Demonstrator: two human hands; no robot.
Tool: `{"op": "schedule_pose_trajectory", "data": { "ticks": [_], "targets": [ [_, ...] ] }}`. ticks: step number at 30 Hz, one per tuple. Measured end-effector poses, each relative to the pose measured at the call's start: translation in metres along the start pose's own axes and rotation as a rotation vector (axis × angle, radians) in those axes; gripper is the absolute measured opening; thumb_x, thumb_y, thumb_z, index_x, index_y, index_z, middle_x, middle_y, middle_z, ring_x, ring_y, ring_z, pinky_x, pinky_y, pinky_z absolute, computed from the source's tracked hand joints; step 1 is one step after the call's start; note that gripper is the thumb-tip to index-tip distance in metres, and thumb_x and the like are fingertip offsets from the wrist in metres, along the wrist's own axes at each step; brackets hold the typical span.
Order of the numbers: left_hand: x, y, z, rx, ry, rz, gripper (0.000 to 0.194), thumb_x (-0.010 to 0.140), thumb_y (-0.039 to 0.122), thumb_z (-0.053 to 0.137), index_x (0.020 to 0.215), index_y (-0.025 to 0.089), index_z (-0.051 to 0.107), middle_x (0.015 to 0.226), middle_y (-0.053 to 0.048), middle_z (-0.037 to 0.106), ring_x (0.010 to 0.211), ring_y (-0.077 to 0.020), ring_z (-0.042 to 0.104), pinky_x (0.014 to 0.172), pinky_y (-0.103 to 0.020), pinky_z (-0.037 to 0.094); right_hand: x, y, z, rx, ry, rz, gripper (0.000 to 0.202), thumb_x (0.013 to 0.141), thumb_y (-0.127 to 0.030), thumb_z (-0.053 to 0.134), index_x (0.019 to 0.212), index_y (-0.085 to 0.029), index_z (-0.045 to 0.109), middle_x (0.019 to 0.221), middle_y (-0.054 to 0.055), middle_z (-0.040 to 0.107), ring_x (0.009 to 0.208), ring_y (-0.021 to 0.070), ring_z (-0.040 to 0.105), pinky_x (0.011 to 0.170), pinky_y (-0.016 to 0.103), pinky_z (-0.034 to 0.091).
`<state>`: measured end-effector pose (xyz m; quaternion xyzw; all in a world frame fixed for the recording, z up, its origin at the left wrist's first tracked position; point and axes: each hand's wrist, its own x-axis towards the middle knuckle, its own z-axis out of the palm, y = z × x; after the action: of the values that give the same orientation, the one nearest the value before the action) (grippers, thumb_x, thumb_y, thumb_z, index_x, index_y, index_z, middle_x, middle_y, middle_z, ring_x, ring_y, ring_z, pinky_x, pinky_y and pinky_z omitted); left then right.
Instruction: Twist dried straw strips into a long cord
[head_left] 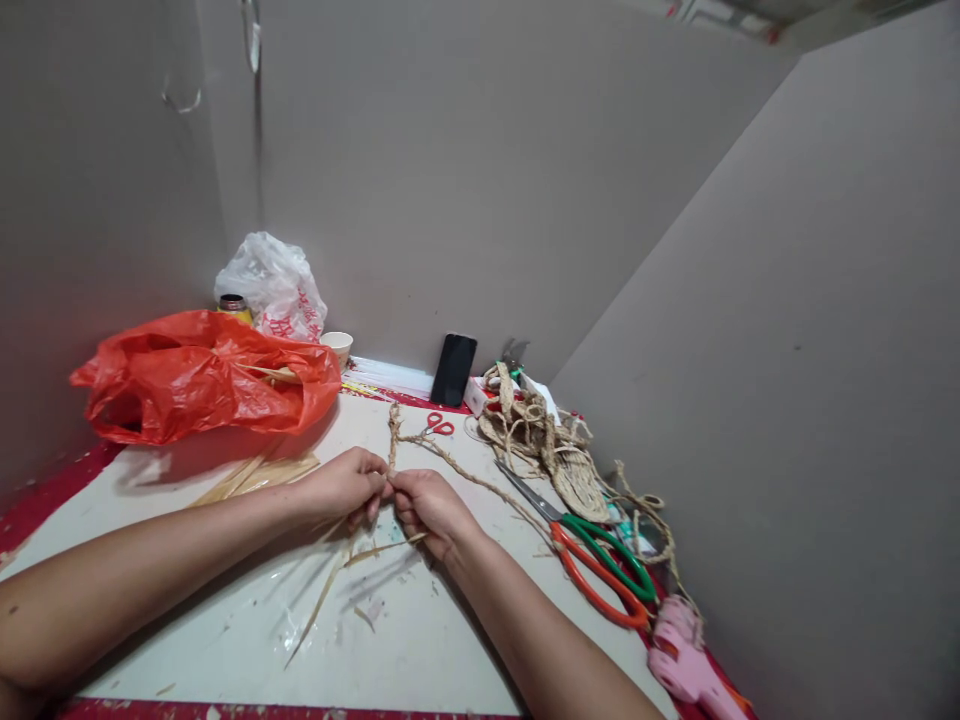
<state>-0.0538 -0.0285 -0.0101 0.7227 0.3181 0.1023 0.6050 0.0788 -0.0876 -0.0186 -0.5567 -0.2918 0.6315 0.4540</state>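
Both my hands meet over the middle of the white board, fingers pinched on a braided straw cord (pixel 394 432). My left hand (pixel 352 487) is closed on the cord from the left, and my right hand (pixel 429 505) is closed on it from the right, almost touching the left. Loose straw strands (pixel 315 620) trail out below the hands toward me. Above the fingers the cord stands up short, and a thin twisted length (pixel 480 478) runs off to the right. Exactly how the fingertips grip is partly hidden.
A red plastic bag (pixel 202 375) lies at the left, flat straw strips (pixel 247 475) before it. Small red scissors (pixel 439 424) sit behind my hands. Large scissors (pixel 600 560), a tangle of braided cord (pixel 540 440) and a pink glue gun (pixel 686 655) line the right. A phone (pixel 454 370) leans against the wall.
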Motion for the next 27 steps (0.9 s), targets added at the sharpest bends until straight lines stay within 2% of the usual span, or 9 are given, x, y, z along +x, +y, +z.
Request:
{"op": "schedule_pose_trajectory", "data": {
  "ticks": [4,9,12,16,18,20,21,22,27],
  "targets": [
    [-0.003,-0.004,0.011,0.015,0.035,0.016,0.019,0.078,0.034,0.04,0.079,0.016,0.048,0.049,0.003,0.053,0.033,-0.0092,0.045,0.035,-0.018,0.031,-0.002,0.002,0.003,0.022,-0.004,0.002,0.03,0.075,-0.027,0.052,0.051,-0.019,0.037,0.032,-0.011,0.029,0.028,0.0014,0.013,0.031,0.018,0.005],
    [-0.002,-0.016,0.024,0.028,0.155,0.081,0.008,0.075,0.021,0.04,0.079,0.017,0.045,0.055,0.002,0.055,0.036,-0.0087,0.048,0.036,-0.018,0.035,-0.003,0.005,0.006,0.034,-0.021,-0.017,0.027,0.073,-0.028,0.054,0.052,-0.017,0.044,0.031,-0.009,0.035,0.027,0.0011,0.017,0.031,0.017,0.005],
    [-0.002,-0.013,0.027,-0.024,0.142,0.094,0.011,0.072,0.022,0.045,0.082,0.016,0.047,0.059,0.001,0.058,0.039,-0.0084,0.05,0.038,-0.017,0.036,-0.002,0.006,0.004,0.042,-0.023,-0.024,0.023,0.07,-0.025,0.056,0.052,-0.016,0.045,0.031,-0.007,0.039,0.026,0.0015,0.022,0.031,0.017,0.005],
    [-0.001,0.003,0.009,-0.004,0.026,-0.058,0.026,0.072,0.033,0.049,0.089,0.013,0.053,0.052,0.001,0.056,0.039,-0.0115,0.049,0.041,-0.021,0.036,0.001,0.002,-0.005,0.074,-0.08,-0.001,0.017,0.066,-0.024,0.059,0.058,-0.016,0.046,0.036,-0.012,0.029,0.029,0.0004,0.015,0.032,0.016,0.005],
    [0.004,0.007,-0.008,0.104,0.129,-0.056,0.026,0.072,0.036,0.048,0.078,0.013,0.057,0.048,0.002,0.051,0.042,-0.0117,0.048,0.044,-0.022,0.035,0.002,0.0,-0.01,0.087,-0.119,0.017,0.015,0.065,-0.025,0.061,0.063,-0.015,0.05,0.038,-0.013,0.026,0.032,0.0002,0.01,0.033,0.016,0.004],
    [0.011,0.005,-0.02,0.178,0.324,0.076,0.024,0.071,0.034,0.048,0.068,0.013,0.058,0.052,0.001,0.052,0.05,-0.0111,0.048,0.049,-0.021,0.035,0.003,-0.002,-0.014,0.104,-0.164,0.038,0.016,0.066,-0.027,0.062,0.07,-0.014,0.054,0.039,-0.014,0.024,0.034,0.0005,0.008,0.033,0.015,0.003],
    [0.015,0.002,-0.022,0.172,0.384,0.135,0.023,0.071,0.033,0.048,0.067,0.013,0.058,0.055,0.001,0.053,0.053,-0.0107,0.048,0.051,-0.021,0.035,0.003,-0.002,-0.016,0.113,-0.187,0.046,0.018,0.066,-0.027,0.063,0.074,-0.013,0.056,0.04,-0.014,0.024,0.034,0.0005,0.008,0.033,0.015,0.003],
    [0.018,-0.002,-0.021,0.134,0.389,0.162,0.023,0.071,0.033,0.048,0.068,0.013,0.058,0.056,0.001,0.052,0.053,-0.0103,0.047,0.051,-0.021,0.035,0.004,-0.002,-0.017,0.123,-0.208,0.049,0.019,0.066,-0.027,0.064,0.076,-0.012,0.057,0.04,-0.014,0.023,0.035,0.0005,0.008,0.033,0.015,0.003],
    [0.016,-0.011,0.002,-0.203,0.058,0.029,0.022,0.075,0.035,0.043,0.068,0.015,0.05,0.049,0.004,0.045,0.04,-0.0077,0.036,0.044,-0.021,0.028,0.003,-0.002,-0.02,0.106,-0.29,0.044,0.02,0.071,-0.029,0.065,0.069,-0.012,0.055,0.042,-0.013,0.023,0.035,0.0003,0.008,0.033,0.015,0.003]
  ]
}}
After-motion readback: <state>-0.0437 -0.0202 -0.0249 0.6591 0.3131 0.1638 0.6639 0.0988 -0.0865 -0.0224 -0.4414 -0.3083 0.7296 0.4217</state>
